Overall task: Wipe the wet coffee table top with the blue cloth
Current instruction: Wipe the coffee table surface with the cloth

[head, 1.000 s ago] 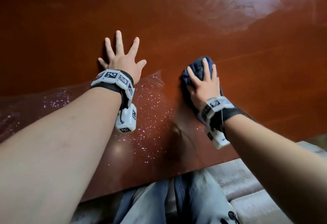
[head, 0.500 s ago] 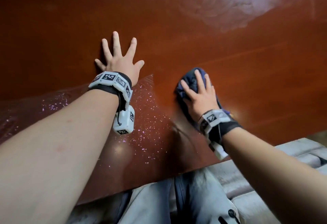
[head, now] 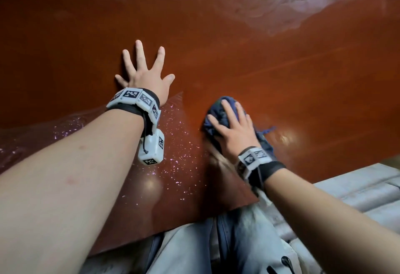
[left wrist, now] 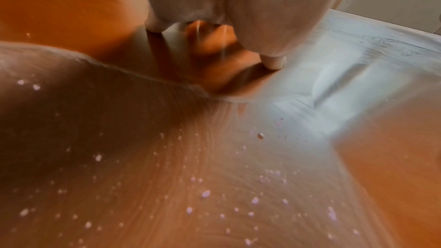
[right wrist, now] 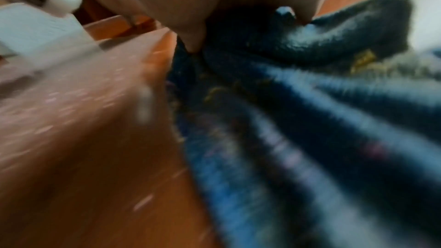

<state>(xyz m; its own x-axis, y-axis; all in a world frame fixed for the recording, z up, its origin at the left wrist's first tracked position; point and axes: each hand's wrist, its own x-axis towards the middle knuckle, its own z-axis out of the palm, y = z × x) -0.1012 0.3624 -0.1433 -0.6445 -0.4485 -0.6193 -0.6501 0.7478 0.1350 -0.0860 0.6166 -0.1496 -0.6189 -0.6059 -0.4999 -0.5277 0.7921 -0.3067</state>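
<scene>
My left hand (head: pixel 144 76) lies flat on the red-brown coffee table (head: pixel 281 74), its grip spread wide with all fingers splayed and holding nothing, at the far edge of a wet patch speckled with droplets (head: pixel 181 156). To the right, my right hand (head: pixel 234 132) presses down on the bunched blue cloth (head: pixel 218 109) near the table's front edge, fingers nearly straight across it rather than closed around it.

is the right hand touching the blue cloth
Touching. The head view shows the right hand pressed flat on the blue cloth, fingers spread over it.
</scene>
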